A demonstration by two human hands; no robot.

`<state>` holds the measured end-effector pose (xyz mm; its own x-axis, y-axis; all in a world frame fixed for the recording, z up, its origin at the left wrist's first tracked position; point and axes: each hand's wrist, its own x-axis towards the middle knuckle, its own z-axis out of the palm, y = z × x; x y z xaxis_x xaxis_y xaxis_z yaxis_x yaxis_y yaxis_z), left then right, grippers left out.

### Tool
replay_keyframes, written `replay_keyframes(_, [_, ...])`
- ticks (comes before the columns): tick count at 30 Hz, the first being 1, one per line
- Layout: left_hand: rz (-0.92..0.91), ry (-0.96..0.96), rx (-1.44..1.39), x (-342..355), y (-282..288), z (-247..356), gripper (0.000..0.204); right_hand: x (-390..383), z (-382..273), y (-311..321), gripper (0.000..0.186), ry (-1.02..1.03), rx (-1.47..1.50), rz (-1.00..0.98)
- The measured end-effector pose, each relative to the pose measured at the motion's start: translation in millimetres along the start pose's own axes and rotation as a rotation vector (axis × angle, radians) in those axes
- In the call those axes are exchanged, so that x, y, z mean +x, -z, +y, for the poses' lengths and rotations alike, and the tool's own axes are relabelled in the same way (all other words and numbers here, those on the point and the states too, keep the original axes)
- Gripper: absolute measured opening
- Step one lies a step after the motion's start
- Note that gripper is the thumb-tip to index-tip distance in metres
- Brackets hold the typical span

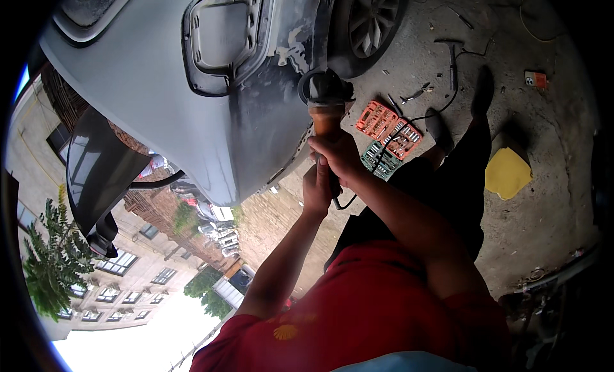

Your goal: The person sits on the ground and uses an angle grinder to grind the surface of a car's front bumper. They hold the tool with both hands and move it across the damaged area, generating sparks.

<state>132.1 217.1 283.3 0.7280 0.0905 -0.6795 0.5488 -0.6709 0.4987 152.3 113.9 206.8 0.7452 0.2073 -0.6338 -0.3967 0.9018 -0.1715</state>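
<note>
Both my hands are wrapped around an angle grinder with an orange body and a black head. My right hand grips the orange body, fingers closed around it. Just behind it, my left hand is closed on the rear end, where a black cord hangs down. The grinder's head is up against or just off the grey car body panel, near the wheel; whether the disc touches cannot be told. Around it the panel shows dark, scuffed and bare patches.
A car wheel stands beyond the grinder. An open orange tool case and a green socket set lie by my feet, with the cord across them. A hammer-shaped tool, a phone and a yellow-topped stool are further right.
</note>
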Motion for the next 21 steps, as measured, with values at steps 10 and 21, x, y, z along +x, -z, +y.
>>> replay_keyframes(10, [-0.002,-0.222,0.044,23.3,0.5,11.2,0.069,13.3,-16.7,-4.7,0.023,0.130,0.056,-0.063])
replay_keyframes(21, [-0.014,-0.277,-0.035,35.6,2.3,23.1,0.066,17.4,-37.7,-19.9,0.019,0.200,-0.002,-0.050])
